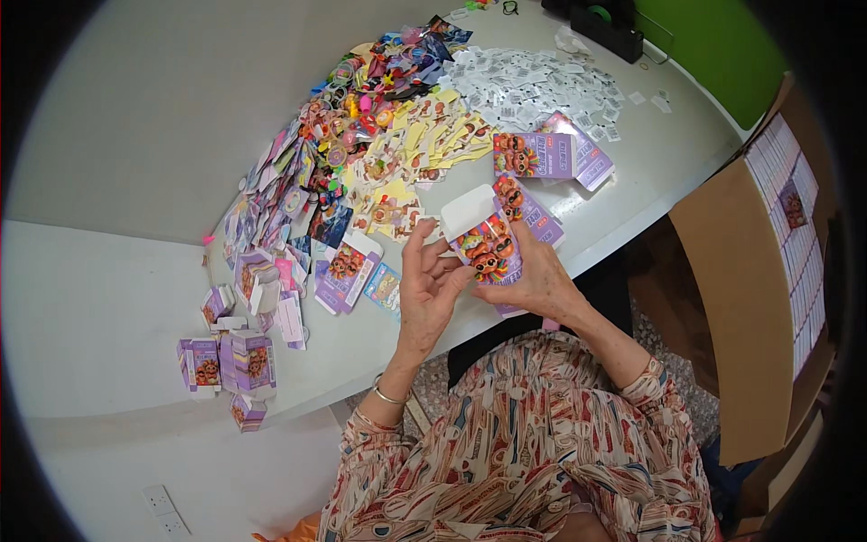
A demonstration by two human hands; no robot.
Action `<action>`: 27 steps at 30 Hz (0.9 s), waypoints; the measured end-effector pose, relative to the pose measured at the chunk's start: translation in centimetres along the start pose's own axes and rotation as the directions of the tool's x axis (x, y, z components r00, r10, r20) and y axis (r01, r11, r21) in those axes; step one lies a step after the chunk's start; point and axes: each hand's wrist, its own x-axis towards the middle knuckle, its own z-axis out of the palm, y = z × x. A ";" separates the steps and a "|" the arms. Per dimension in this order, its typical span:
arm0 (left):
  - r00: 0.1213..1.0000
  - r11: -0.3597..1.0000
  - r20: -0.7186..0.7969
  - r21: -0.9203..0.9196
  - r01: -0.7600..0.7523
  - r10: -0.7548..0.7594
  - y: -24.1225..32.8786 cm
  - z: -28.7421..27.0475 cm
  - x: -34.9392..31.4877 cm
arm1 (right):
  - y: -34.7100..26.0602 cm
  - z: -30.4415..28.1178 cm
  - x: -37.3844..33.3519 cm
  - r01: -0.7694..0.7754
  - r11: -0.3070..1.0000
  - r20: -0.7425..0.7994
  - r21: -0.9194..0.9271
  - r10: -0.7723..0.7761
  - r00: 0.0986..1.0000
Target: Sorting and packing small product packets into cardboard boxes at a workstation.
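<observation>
Squeezing too hard could crease the small purple box (490,251), while a slack hold might drop it onto the flat boxes (545,226) beneath. It is held up over the tabletop (659,149), white flap (470,209) raised. The right hand (539,278) has its fingers closed on the box's right side; the left hand (428,296) has its fingers partly spread, thumb at the left edge, whether pinching I cannot tell.

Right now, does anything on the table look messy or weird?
A little: a few white slips lie apart from their big pile, as if strayed. The small purple boxes at left sit at jumbled angles. I can't see any damage.
</observation>
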 end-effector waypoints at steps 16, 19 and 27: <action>0.906 0.950 0.321 0.234 0.207 -0.276 -0.5 -4.2 1.7 | 2.1 -1.3 -0.9 0.054 0.910 0.221 0.412 -0.158 0.962; 0.840 0.939 0.443 0.280 0.201 -0.312 0.7 -3.7 2.1 | 2.2 -1.7 -1.0 0.078 0.914 0.281 0.399 -0.203 0.938; 0.688 0.857 0.609 0.515 0.035 -0.394 2.4 -2.7 3.5 | 2.7 -2.6 -1.4 0.039 0.971 0.419 0.234 -0.137 0.898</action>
